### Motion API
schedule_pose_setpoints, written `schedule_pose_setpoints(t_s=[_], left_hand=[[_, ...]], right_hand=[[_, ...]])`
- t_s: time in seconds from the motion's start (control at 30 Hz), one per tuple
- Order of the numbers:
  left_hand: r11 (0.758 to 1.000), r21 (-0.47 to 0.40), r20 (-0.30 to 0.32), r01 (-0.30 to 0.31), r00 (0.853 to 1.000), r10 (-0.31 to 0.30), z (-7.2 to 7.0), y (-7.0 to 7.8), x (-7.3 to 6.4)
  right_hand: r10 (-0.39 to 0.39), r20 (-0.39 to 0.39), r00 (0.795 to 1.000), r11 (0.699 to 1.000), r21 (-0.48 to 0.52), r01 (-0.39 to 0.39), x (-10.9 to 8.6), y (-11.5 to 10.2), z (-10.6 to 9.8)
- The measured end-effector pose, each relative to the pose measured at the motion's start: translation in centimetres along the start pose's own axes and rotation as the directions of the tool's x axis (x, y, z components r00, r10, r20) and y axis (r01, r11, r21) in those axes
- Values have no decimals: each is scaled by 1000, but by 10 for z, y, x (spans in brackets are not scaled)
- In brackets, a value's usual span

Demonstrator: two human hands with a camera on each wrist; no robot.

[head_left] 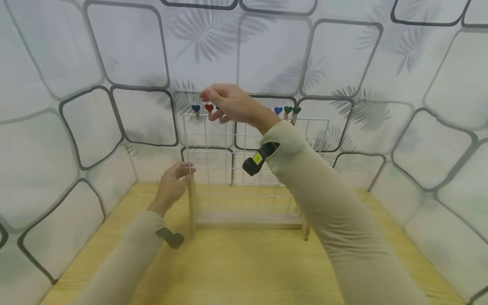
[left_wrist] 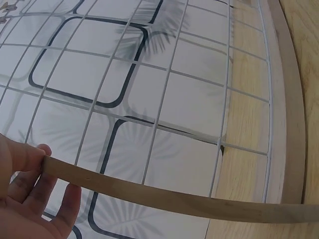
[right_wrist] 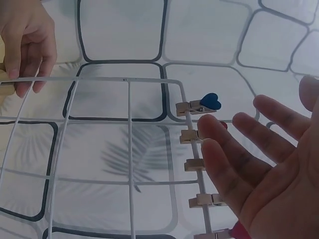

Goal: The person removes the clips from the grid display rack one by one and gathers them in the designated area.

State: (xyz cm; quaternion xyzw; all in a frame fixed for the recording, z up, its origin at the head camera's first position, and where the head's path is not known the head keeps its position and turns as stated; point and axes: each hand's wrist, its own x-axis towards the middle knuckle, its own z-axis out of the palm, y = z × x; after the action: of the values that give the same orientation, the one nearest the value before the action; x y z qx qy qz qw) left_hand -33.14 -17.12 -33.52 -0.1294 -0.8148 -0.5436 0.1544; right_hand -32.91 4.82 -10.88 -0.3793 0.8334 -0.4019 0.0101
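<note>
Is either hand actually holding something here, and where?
The left hand grips the wire rack by its left wooden post. The right hand is open, holding nothing.

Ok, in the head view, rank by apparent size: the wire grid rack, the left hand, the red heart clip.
1. wire grid rack, largest by far.
2. left hand, which sits nearer the camera than the rack, so it looks bigger than it is.
3. red heart clip, smallest, on the top rail beside the right hand.
</note>
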Motion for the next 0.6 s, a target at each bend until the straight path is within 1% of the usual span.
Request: schedule_pose_setpoints(t_s=[0.1, 0.2, 0.27, 0.37, 0.43, 0.5, 0.6], left_hand=[[1000, -12, -14, -17, 1000, 17, 3, -1, -1], [999, -32, -20, -23, 1000, 22, 2, -2, -2], [999, -46, -21, -19, 1000, 18, 2, -2, -2], [999, -49, -24, -16, 1000, 15, 3, -3, -2], [999, -32, -29, -15, 999, 14, 3, -4, -2], [1000, -11, -34, -15, 999, 15, 4, -5, -3], [1000, 18, -39, -21, 999, 22, 4, -6, -3]], right_hand=[[43, -10, 999, 998, -37, -43, 7, -2, 5], [77, -16, 997, 994, -82, -78, 15, -4, 10], [97, -31, 995, 985, -138, -100, 20, -5, 12], [133, -49, 990, 961, -239, -141, 27, -8, 16], [153, -68, 986, 942, -292, -166, 30, -10, 19], [175, -88, 981, 928, -318, -194, 33, -11, 22], [179, -129, 975, 907, -363, -214, 36, -12, 26]])
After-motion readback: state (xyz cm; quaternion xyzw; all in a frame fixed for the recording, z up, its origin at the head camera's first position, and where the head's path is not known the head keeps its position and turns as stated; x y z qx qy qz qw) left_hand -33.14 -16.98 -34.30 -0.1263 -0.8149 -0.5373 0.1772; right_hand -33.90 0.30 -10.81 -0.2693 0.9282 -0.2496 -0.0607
